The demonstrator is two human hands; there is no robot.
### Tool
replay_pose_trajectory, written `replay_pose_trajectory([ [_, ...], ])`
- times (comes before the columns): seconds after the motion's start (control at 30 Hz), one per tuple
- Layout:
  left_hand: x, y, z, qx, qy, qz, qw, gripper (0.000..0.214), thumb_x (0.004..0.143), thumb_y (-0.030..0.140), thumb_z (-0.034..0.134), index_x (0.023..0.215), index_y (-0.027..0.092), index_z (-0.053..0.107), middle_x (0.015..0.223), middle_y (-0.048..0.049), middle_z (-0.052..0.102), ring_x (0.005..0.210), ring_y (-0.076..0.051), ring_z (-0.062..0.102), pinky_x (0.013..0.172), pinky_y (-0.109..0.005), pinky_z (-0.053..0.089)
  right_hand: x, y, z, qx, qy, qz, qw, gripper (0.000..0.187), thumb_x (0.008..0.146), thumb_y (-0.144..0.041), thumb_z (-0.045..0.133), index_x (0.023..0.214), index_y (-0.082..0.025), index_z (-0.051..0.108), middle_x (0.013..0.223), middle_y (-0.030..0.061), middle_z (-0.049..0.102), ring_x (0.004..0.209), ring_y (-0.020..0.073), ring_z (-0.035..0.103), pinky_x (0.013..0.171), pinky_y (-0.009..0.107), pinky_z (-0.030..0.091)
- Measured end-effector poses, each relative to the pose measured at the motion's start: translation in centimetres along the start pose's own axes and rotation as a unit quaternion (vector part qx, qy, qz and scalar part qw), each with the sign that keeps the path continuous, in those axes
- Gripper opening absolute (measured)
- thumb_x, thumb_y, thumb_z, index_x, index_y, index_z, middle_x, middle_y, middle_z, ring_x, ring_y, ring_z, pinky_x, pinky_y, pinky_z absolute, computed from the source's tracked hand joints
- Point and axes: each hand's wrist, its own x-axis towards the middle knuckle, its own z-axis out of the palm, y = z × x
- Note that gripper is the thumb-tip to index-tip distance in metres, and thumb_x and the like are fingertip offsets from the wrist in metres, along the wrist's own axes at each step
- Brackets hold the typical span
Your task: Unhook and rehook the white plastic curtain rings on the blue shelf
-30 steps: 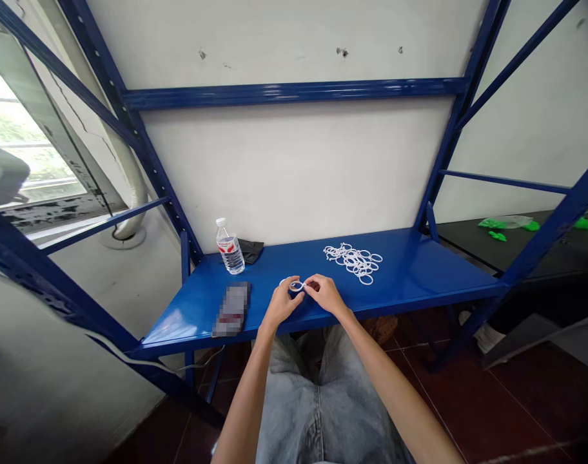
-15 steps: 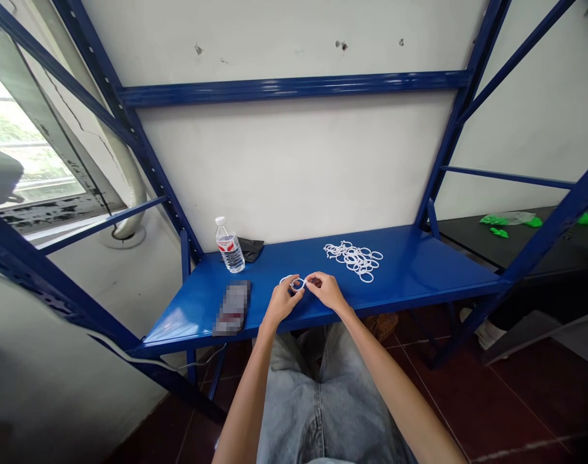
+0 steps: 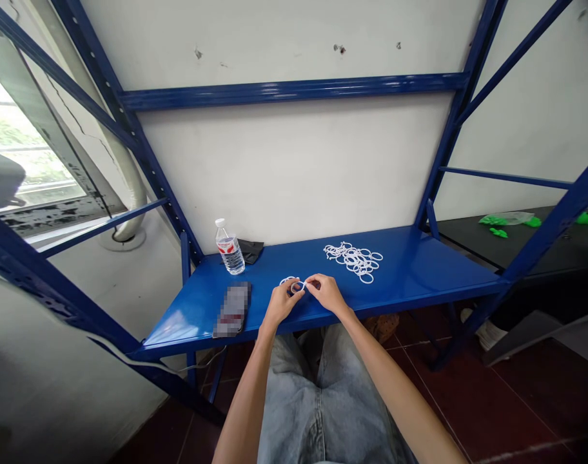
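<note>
Blue steel shelf (image 3: pixel 410 267), fingers (image 3: pixel 317 281) pinched — white ring (image 3: pixel 288 280)

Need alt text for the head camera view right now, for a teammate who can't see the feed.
The person's left hand and right hand pinch a white ring just above a blue metal shelf. A tangled pile of white rings lies beyond the right hand, and a water bottle stands toward the left.

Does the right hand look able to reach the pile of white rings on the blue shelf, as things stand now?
Probably yes: only blue shelf lies between the right hand and the pile of white rings, though it now pinches a ring with the left hand.
</note>
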Motion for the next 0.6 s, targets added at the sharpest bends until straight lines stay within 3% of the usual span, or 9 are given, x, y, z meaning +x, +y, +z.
replay_pose_trajectory([
  [0.17, 0.0, -0.2, 0.1, 0.009, 0.003, -0.002, 1.0, 0.042, 0.092, 0.045, 0.068, 0.125, 0.021, 0.072, 0.101, -0.0055, 0.077, 0.075, -0.018, 0.068, 0.07, -0.029, 0.053, 0.0, -0.1, 0.0, -0.019, 0.001, -0.001, 1.0, 0.015, 0.094, -0.026, 0.066, 0.095, -0.022, 0.08, 0.094, 0.0057, 0.081, 0.083, 0.0216, 0.074, 0.079, 0.031, 0.056],
  [0.37, 0.1, -1.1, 0.6, 0.12, 0.045, 0.043, 0.991, 0.038, 0.094, 0.03, 0.064, 0.131, 0.023, 0.067, 0.116, -0.0091, 0.074, 0.104, -0.025, 0.07, 0.091, -0.037, 0.056, -0.2, -0.4, -0.6, -0.076, 0.008, 0.013, 0.997, 0.021, 0.096, -0.023, 0.061, 0.103, -0.025, 0.08, 0.103, 0.0038, 0.08, 0.086, 0.0199, 0.074, 0.081, 0.031, 0.057],
  [0.47, 0.3, -1.9, 1.0, 0.199, 0.068, 0.035, 0.977, 0.041, 0.093, 0.026, 0.064, 0.133, 0.023, 0.066, 0.126, -0.0122, 0.071, 0.119, -0.031, 0.065, 0.102, -0.045, 0.053, -1.1, 0.5, -3.3, -0.179, 0.057, 0.048, 0.981, 0.023, 0.097, -0.023, 0.059, 0.109, -0.026, 0.079, 0.111, 0.0053, 0.079, 0.098, 0.0227, 0.073, 0.086, 0.033, 0.057],
  [0.6, 0.3, -2.2, 1.4, 0.25, 0.107, 0.0, 0.962, 0.051, 0.096, 0.027, 0.06, 0.146, 0.019, 0.058, 0.142, -0.0174, 0.063, 0.126, -0.035, 0.06, 0.103, -0.047, 0.052, -2.9, 2.8, -8.6, -0.365, 0.135, 0.132, 0.912, 0.032, 0.093, -0.037, 0.072, 0.121, -0.022, 0.077, 0.12, 0.0159, 0.075, 0.112, 0.0335, 0.067, 0.09, 0.041, 0.055],
])
